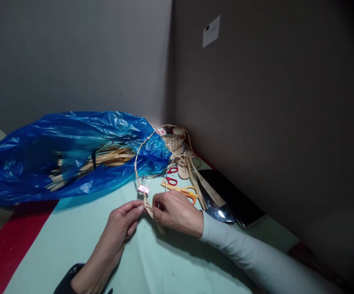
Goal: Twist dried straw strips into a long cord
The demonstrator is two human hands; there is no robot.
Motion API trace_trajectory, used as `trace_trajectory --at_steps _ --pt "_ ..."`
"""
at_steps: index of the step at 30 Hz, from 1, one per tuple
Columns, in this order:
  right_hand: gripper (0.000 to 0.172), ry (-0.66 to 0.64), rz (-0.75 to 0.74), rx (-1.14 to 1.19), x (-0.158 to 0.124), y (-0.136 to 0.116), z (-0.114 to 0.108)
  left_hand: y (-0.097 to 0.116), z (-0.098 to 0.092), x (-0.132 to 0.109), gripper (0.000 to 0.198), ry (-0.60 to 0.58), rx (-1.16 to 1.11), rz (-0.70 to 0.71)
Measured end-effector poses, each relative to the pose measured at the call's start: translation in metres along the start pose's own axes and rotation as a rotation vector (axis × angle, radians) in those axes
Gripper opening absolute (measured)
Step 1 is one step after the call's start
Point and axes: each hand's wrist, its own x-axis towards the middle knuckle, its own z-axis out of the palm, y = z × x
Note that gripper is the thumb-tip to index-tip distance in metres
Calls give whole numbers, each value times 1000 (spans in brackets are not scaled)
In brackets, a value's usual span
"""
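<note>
Blue bag (72, 126): sat mid-left, straw bundle (115, 156) among its folds.
Left hand (118, 222): lower centre, thumb and index pinched the cord's loose strands.
Straw cord (136, 163): centre; long axis ran up from the fingertips, then arced to upper right; strand ends pointed down-right.
Pink clip (143, 190): gripped the cord just above the fingertips.
Right hand (177, 210): right of left hand, thumb and bent index closed on the strands.
Red scissors (171, 180): lay behind right hand.

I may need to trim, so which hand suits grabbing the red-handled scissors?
Likely your right hand: it's nearer those red-handled scissors; the left hand, farther off, pinches the strands.
</note>
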Motion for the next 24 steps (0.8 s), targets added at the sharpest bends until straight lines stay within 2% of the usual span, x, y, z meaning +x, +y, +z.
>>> trace_trajectory --at_steps 3,7,14,19,24 --pt "26 32 0 -73 -4 -5 0 0 3 -1 39 21 8 -8" --pt "29 -7 -10 -124 -7 -11 0 -1 3 -2 41 8 13 -13" --pt "30 -59 29 -62 -6 -12 3 -3 2 0 45 10 10 -20" --pt "25 -117 -26 -15 -6 -9 5 -3 0 0 44 12 -25 -30" --pt "26 -97 -52 -54 -7 -10 7 -1 0 -1 41 2 -78 -33"
